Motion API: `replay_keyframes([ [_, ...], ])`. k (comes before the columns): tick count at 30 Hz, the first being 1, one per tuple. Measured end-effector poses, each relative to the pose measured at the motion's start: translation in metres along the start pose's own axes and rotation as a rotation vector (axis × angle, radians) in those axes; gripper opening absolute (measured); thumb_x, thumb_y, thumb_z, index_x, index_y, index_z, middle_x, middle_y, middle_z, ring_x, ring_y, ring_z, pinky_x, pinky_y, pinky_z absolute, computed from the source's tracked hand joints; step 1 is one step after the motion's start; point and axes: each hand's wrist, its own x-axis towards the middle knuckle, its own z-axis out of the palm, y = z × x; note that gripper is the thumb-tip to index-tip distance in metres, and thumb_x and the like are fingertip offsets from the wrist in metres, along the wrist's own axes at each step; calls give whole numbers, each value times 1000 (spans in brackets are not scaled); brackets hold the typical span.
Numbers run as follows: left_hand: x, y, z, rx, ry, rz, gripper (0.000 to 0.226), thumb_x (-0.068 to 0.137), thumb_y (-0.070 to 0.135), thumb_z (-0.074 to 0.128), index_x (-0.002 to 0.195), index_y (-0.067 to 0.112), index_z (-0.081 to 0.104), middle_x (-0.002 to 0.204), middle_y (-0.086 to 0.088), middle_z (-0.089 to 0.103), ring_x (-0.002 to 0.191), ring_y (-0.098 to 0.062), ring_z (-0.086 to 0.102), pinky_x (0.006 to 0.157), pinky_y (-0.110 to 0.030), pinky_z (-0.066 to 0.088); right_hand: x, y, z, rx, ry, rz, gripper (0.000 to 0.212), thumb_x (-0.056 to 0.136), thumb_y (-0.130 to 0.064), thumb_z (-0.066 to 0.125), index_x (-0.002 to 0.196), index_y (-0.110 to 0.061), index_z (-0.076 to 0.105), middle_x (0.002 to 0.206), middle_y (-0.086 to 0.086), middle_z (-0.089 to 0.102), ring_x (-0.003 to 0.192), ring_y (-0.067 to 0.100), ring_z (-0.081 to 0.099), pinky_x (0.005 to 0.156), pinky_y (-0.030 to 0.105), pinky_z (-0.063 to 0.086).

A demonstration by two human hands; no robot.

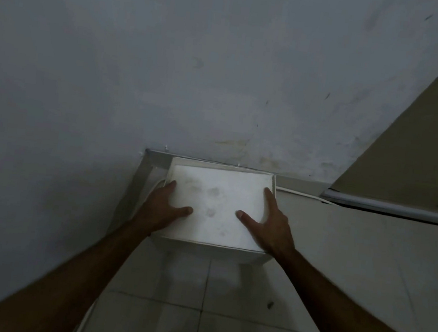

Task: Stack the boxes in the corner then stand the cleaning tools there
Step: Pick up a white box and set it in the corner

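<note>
Tiled floor, pale glossy squares, dim light. White box: rectangular, matte lid with faint smudges, sits in the corner, far edge just beside the wall. Left hand grips the box's left side, thumb lying on the lid; right hand grips the right side likewise. Thin white cable runs along the baseboard, right of the box. Wall is grey, scuffed plaster.

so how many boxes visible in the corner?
1 for certain: a white box in the corner, left hand and right hand gripping its sides. Anything beneath it is hidden.
</note>
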Motion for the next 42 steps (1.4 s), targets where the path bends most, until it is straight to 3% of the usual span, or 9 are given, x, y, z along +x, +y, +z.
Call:
replay_keyframes([
  [12,21,-48,53,26,-16,-20,106,77,57,78,159,18,22,163,-8,26,147,-27,30,117,-38,27,20,48,38,-46,-30,8,112,72,-80,66,160,-37,12,155,6,44,137,29,46,108,40,41],
  [16,20,-45,61,41,37,27,108,79,58,76,160,19,15,165,-10,17,148,-30,26,117,-44,27,26,52,37,-57,-20,-16,103,78,-76,64,160,-37,14,155,7,42,139,29,43,110,40,38],
  [20,3,-30,74,414,247,213,92,88,77,39,160,27,13,167,-7,1,154,-32,4,117,-62,-3,18,56,38,-13,15,-26,99,81,-73,63,160,-32,18,160,4,35,144,25,38,113,38,33],
  [22,-9,-25,79,540,246,432,89,87,84,27,159,31,18,168,-5,5,154,-31,4,118,-62,-9,8,60,37,1,29,-47,99,81,-75,61,159,-31,19,163,0,30,146,22,35,115,36,31],
  [24,-16,-25,88,627,125,620,94,84,89,25,158,33,21,168,-4,9,154,-30,6,122,-60,1,-4,65,38,5,29,-77,98,81,-77,60,159,-32,20,164,-4,27,147,19,32,115,35,28],
  [26,-20,-25,96,686,19,695,94,84,89,25,159,32,17,168,-6,8,154,-30,8,124,-53,6,-15,71,39,-27,17,-98,97,81,-78,58,158,-33,20,165,-1,25,147,21,32,117,39,30],
  [30,-14,-25,104,748,-42,724,84,92,80,23,160,32,11,168,-6,5,154,-29,8,123,-43,11,-21,73,42,-108,10,-141,100,81,-79,54,159,-31,15,166,7,19,147,29,32,116,45,32],
  [36,-5,-27,98,749,-54,713,83,93,78,26,159,31,14,168,-6,9,154,-29,11,122,-43,15,-9,68,44,-169,-44,-138,130,59,-91,64,160,-31,8,166,2,13,147,26,31,116,45,35],
  [42,12,-37,79,734,-61,696,81,94,76,29,159,33,12,168,-2,6,154,-27,8,119,-38,10,3,49,60,-173,-40,-152,132,59,-92,63,160,-27,8,166,4,14,146,28,33,114,46,38],
])
